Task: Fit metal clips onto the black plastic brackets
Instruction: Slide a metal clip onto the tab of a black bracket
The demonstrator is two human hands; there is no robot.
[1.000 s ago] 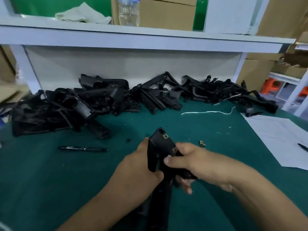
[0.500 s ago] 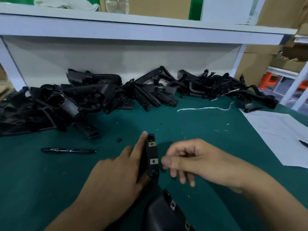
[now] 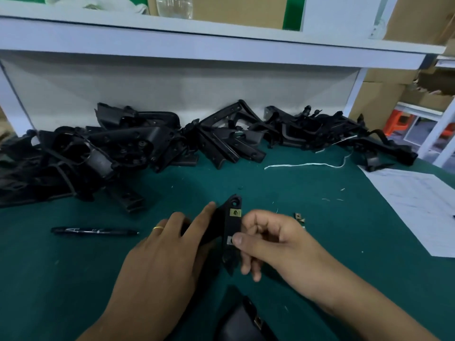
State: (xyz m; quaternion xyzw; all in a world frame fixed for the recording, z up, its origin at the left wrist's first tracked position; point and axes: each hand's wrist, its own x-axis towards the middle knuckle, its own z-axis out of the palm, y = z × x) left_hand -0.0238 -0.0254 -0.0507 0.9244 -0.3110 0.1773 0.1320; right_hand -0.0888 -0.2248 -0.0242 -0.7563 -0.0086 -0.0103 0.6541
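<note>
— What have you got hold of there?

— A black plastic bracket (image 3: 231,227), a narrow matte bar with a rounded end and a round hole at the top. My left hand (image 3: 162,257) props it up from the left: the fingers lie long and nearly straight against its side, the forefinger reaching towards the top, and there's a thin gold ring (image 3: 158,227) on one finger. My right hand (image 3: 268,242) is curled in against the bar's right edge, thumb tip pressed onto a small silvery metal clip (image 3: 229,240) at mid-height on the bracket, with the other fingers folded behind it.

— Any clip seated on it?

— A brass-coloured one (image 3: 235,212) sits higher up, square and flat with a hole in its middle, wrapped over the bracket's face.

— And where are the spares?

— One loose clip (image 3: 299,216) lies on the green felt mat (image 3: 320,242) just right of my right hand. It's small, dull and folded.

— The rest of the brackets?

— A heap of black plastic parts (image 3: 138,148) runs along the back of the table under the white shelf (image 3: 197,45), angular, ribbed and full of holes. Another dark, smooth-curved part (image 3: 241,326) lies at the near edge, below my hands, with a brassy clip showing on it.

— Anything else about?

— A black pen (image 3: 94,231) lies flat on the left, a white string (image 3: 307,164) curls across the felt, and a printed sheet of paper (image 3: 418,207) is on the right.
</note>
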